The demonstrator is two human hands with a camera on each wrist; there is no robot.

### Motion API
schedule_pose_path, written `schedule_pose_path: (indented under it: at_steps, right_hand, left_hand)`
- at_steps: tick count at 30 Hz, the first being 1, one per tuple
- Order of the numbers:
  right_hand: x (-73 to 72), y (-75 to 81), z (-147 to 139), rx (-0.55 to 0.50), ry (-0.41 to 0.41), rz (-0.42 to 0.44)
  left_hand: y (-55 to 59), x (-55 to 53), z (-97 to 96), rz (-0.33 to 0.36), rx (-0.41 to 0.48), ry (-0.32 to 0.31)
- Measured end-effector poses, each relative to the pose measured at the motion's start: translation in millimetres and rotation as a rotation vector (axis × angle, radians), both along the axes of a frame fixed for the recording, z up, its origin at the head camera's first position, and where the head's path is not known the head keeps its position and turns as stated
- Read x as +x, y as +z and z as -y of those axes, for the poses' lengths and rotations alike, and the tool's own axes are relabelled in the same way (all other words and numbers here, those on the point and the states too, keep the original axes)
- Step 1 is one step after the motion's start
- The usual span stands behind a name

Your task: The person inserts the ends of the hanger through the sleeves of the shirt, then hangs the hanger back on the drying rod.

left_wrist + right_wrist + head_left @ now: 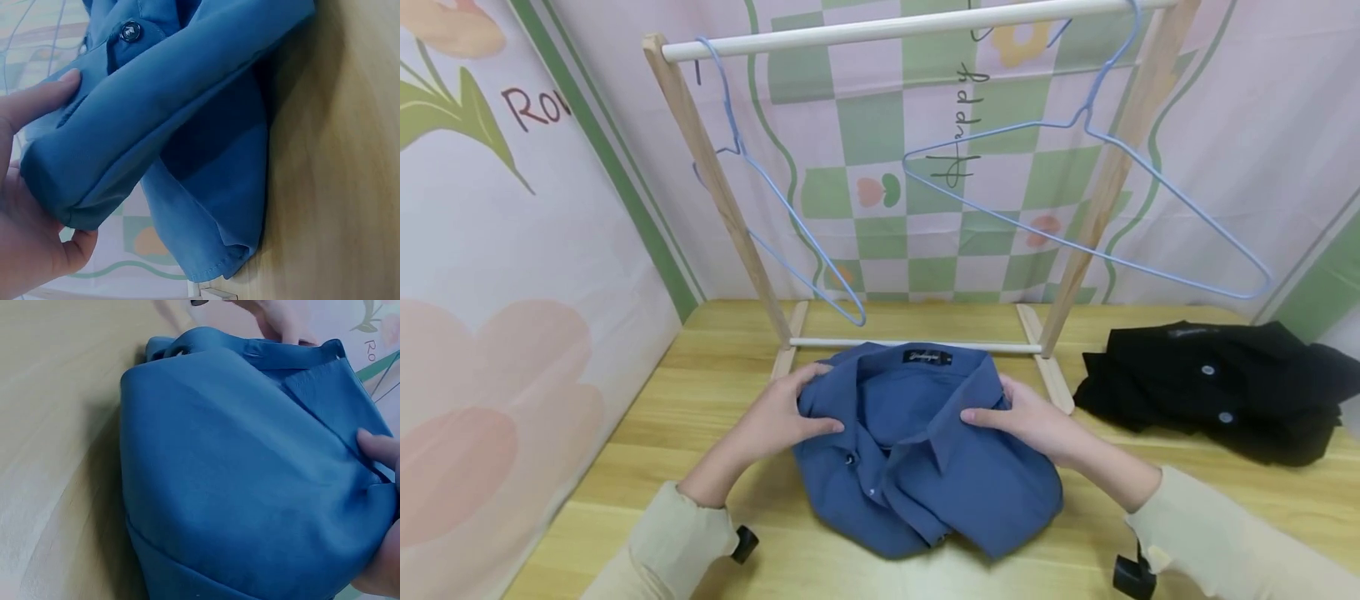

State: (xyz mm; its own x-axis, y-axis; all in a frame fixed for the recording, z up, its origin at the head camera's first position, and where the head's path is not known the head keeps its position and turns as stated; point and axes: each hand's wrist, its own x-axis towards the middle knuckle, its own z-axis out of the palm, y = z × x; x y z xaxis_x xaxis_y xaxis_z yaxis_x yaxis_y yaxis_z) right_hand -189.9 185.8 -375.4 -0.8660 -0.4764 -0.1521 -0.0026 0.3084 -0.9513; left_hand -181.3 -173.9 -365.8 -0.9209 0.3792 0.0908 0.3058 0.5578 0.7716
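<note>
Nearest the camera, one blue shirt (1000, 492) lies mid-counter (700, 367), its collar (957, 423) upright; the left grip (790, 417) and right grip (1028, 421), two in all, are narrow, pinching its two sides, seemingly to keep the neck spread. Just behind, toward the counter's back edge, one rack (718, 183) carries two blue hangers (1088, 112), spaced apart, perhaps against tangling. One black garment (1176, 383) lies toward the back right corner.

- Shirt (1000, 492): plain blue; label (917, 358): black, white script
- Garment (1165, 379): black, pale buttons (1207, 370)
- Hangers (1088, 110): light blue
- Bar (865, 35): white; posts (722, 196): light brown
- Surface (670, 442): yellowish, wood-grained
- Backdrop (872, 129): green and whitish checks, pink flowers (870, 192)
- Sleeves (681, 533): beige
</note>
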Motion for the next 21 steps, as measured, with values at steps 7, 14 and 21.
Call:
schedule_pose_path:
  at_steps: [7,14,21]
  right_hand:
    - [-1.8,9.6,-5.0,0.036,0.05,0.023]
    - [-3.7,31.4,-12.4,0.107,0.082,-0.115]
    - [-1.2,47.9,-12.8,0.195,0.041,-0.337]
  left_hand:
    - [2.0,2.1,2.8,0.003,0.013,-0.033]
    - [1.8,7.2,0.9,-0.123,-0.043,-0.044]
    - [1.8,12.6,2.3,-0.219,-0.085,-0.017]
